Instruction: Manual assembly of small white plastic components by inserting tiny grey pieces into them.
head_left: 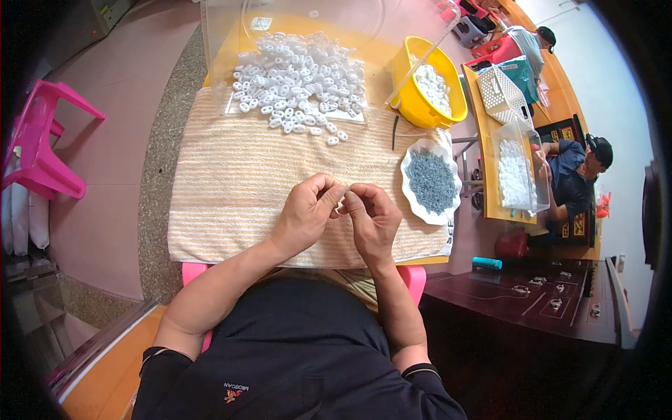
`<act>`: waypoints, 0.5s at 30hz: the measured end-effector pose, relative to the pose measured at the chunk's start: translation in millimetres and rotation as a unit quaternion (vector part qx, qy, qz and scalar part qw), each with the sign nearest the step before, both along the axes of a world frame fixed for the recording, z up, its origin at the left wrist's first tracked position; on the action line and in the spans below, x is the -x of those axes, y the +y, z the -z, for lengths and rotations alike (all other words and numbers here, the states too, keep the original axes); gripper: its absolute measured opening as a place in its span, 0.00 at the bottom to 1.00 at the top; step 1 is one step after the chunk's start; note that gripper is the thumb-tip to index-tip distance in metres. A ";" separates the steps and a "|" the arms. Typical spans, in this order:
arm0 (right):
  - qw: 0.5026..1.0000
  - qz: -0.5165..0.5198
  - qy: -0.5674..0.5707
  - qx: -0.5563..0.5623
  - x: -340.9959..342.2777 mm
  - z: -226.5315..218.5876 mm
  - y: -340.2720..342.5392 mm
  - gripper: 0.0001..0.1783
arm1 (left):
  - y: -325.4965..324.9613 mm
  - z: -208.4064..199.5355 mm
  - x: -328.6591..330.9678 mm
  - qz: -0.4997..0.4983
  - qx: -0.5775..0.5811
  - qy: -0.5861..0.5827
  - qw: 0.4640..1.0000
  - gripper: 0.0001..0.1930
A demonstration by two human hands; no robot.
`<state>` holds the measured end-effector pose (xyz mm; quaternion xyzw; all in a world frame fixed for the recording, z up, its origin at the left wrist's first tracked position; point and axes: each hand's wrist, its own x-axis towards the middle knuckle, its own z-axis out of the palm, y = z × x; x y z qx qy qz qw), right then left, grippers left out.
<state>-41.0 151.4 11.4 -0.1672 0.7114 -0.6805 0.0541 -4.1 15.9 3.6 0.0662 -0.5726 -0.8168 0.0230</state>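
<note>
Over the middle of a striped beige towel (pixel 231 182), my left hand (pixel 308 212) and my right hand (pixel 372 218) meet at the fingertips. Both are pinched closed around something small and pale, mostly hidden by thumbs and fingers, so I cannot tell what it is. Beyond them lies a spread heap of small white oval plastic pieces with two holes (pixel 301 77), its nearest pieces loose on the towel. To the right of my right hand, a white scalloped dish (pixel 408 183) holds many small grey-blue pieces.
A yellow tub (pixel 404 84) of white pieces stands at the back right, with a thin black stick (pixel 394 133) near it. A clear plastic bin (pixel 217 42) surrounds the heap. At left is a pink stool (pixel 49 140). Two other people sit at tables on the right.
</note>
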 end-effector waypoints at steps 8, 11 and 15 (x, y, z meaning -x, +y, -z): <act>0.999 0.026 -0.010 -0.020 0.0 -0.1 1.9 0.07 | 0.6 2.6 0.1 -0.001 0.009 0.000 1.000 0.13; 1.000 0.023 -0.017 0.002 2.5 2.6 2.6 0.07 | 0.7 1.9 0.6 0.000 0.008 -0.001 1.000 0.12; 0.999 0.023 -0.037 0.007 5.1 1.6 3.0 0.07 | 0.1 3.3 0.4 -0.004 0.013 0.002 1.000 0.11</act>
